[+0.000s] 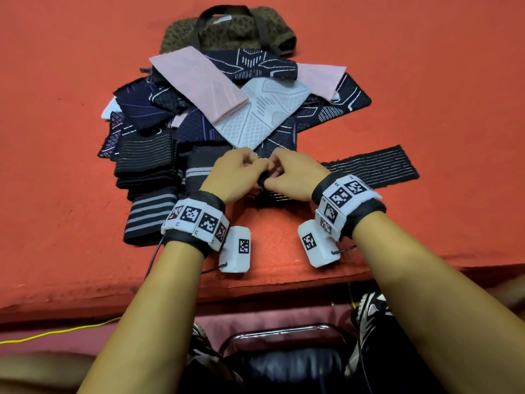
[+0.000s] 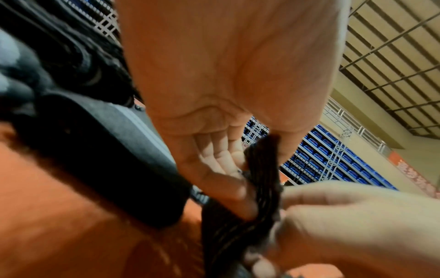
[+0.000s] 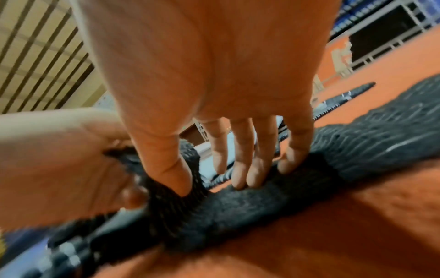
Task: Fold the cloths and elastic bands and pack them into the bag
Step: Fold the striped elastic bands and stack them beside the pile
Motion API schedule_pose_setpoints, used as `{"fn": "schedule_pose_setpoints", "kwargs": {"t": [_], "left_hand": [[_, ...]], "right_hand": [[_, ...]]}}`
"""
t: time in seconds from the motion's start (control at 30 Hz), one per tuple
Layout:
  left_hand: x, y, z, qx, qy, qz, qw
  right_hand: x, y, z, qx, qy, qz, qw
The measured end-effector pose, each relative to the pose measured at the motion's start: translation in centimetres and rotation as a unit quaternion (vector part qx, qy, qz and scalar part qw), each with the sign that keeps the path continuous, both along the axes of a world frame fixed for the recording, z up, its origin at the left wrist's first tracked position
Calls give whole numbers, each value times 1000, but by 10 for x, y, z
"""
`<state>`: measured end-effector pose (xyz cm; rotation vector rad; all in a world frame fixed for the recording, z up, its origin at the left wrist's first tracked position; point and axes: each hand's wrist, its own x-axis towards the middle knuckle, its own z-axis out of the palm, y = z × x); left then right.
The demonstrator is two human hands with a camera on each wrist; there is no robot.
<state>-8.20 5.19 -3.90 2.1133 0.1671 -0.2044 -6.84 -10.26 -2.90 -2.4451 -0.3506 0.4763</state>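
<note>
A long black elastic band [image 1: 377,166] with thin grey stripes lies on the red table, running right from my hands. Both hands meet at its near end. My left hand [image 1: 250,166] pinches the bunched end between thumb and fingers, seen close in the left wrist view [image 2: 238,169] on the band [image 2: 262,175]. My right hand [image 1: 279,172] holds the same end, thumb tucked into the fold and fingers pressing the band [image 3: 357,143] down, as the right wrist view [image 3: 214,167] shows. The brown patterned bag [image 1: 227,29] lies at the far side, behind the pile.
A heap of pink, white and navy patterned cloths [image 1: 235,100] sits between my hands and the bag. Folded dark striped bands [image 1: 145,163] are stacked at the left, one [image 1: 150,220] nearer me. The table's front edge [image 1: 255,285] is close below my wrists.
</note>
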Motion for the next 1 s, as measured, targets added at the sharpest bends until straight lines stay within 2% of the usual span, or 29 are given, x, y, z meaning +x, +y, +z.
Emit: {"fn": "schedule_pose_setpoints", "kwargs": {"t": [0.17,0.23,0.3,0.37,0.5,0.67,0.73,0.87,1.0], "left_hand": [[-1,-13,-9,-112,27,-21,993],[-1,-15,-8,-104,18,-14,994],[0,-14,-8,-55,2,-16,998],[0,-11,-7,12,-18,-31,999],[-4,-11,-6,44,-21,-51,997],[-7,-15,-6,16,6,-50,999],[-8,-16,-5,21,9,-62,998],[-12,-20,-2,-23,11,-105,994],[-12,-21,-2,-16,17,-127,992]], "right_hand": [[4,-6,4,34,19,-45,998],[3,-10,-2,-3,-2,-32,999],[4,-14,-6,-40,-17,-22,999],[6,-19,-4,-49,-14,-23,998],[11,-27,0,-40,-11,-35,999],[13,-34,-5,-59,-17,-65,996],[13,-34,-4,-61,-16,-69,996],[12,-33,-4,-64,-15,-79,995],[15,-36,-5,-86,-31,-112,989]]}}
